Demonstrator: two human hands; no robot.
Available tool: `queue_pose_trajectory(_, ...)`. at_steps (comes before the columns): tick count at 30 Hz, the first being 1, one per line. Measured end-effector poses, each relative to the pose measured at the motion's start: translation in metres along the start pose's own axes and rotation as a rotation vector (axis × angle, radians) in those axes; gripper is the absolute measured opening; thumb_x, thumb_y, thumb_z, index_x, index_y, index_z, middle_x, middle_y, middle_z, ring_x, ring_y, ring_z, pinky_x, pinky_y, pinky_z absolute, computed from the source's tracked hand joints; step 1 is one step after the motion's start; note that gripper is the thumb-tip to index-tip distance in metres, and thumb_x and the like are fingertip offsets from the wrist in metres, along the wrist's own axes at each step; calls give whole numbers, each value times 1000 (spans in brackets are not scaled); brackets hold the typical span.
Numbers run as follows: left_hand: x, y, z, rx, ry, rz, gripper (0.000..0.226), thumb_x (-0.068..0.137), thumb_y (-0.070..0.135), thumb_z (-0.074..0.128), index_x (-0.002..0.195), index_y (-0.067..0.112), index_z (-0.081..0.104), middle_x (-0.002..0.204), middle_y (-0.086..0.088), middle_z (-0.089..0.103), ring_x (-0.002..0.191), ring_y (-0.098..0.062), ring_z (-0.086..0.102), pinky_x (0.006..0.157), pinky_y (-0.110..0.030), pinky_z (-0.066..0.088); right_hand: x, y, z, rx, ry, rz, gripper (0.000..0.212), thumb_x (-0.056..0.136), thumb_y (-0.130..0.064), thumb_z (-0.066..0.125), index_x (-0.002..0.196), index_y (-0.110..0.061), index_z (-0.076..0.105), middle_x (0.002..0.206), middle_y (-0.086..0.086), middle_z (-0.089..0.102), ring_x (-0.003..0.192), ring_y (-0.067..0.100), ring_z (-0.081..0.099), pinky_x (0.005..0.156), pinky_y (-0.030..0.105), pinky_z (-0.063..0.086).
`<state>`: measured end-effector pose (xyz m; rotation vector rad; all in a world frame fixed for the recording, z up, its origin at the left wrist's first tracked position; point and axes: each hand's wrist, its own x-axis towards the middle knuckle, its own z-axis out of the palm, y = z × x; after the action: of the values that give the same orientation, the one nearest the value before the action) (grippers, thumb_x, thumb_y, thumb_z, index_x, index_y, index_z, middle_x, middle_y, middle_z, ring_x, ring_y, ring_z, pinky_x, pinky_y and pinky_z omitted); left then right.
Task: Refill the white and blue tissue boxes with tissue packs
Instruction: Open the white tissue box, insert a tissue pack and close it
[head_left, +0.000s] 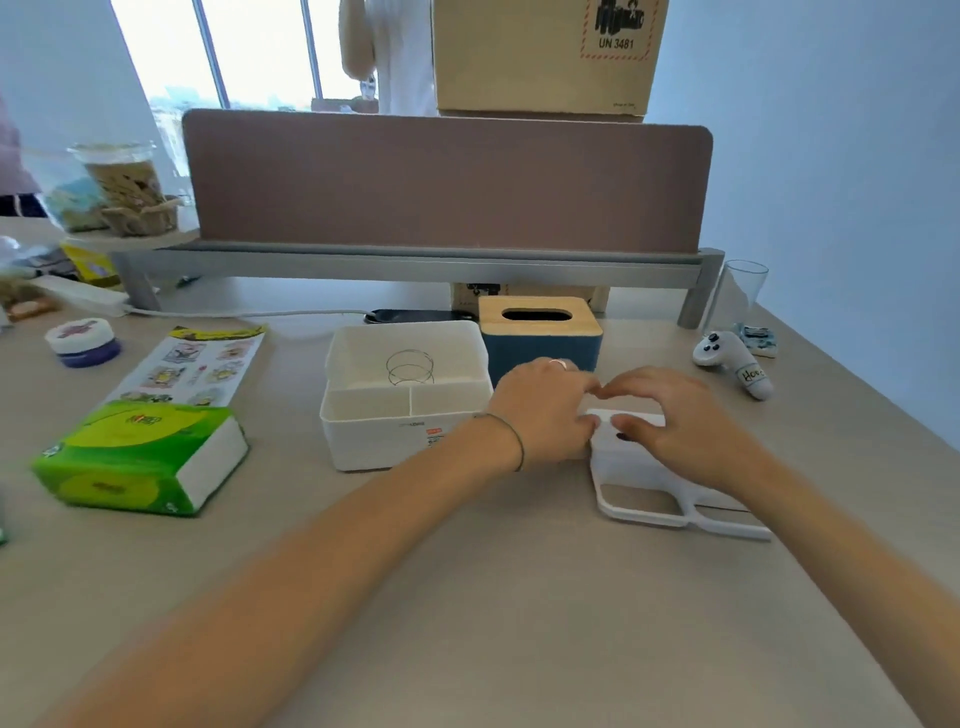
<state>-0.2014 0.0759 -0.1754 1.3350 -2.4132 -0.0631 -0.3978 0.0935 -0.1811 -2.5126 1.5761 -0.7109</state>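
The white tissue box (395, 439) stands open on the table's middle, with a wire spring inside and no lid on it. Its white lid (647, 480) lies flat on the table to the right. My left hand (545, 410) and my right hand (675, 415) both rest on the lid's far end, fingers curled over it. Behind them the blue tissue box (514, 353) stands with its wooden slotted lid on. A green tissue pack (140, 457) lies at the left of the table.
A sticker sheet (192, 364) and a small round jar (83, 340) lie at the left. A white game controller (732, 364) and a glass (743, 291) sit at the far right. A desk divider (447, 182) and monitor shelf bound the back.
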Motion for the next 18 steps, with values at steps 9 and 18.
queue_pose_trajectory(9, -50, -70, -77, 129, 142, -120, 32, 97, 40, 53, 121, 26, 68, 118, -2, 70, 109, -22, 62, 89, -39, 53, 64, -105, 24, 16, 2, -150, 29, 91, -20, 68, 120, -24, 70, 124, -6, 67, 117, 17, 57, 102, 40, 45)
queue_pose_trajectory(18, -143, -159, -132, 229, 120, -384, 33, 96, 42, 54, 124, 28, 65, 123, -2, 68, 113, -23, 60, 88, -36, 48, 114, -225, 80, 115, -59, -388, 29, 92, -23, 66, 121, -27, 70, 124, -10, 67, 117, 14, 57, 98, 26, 36)
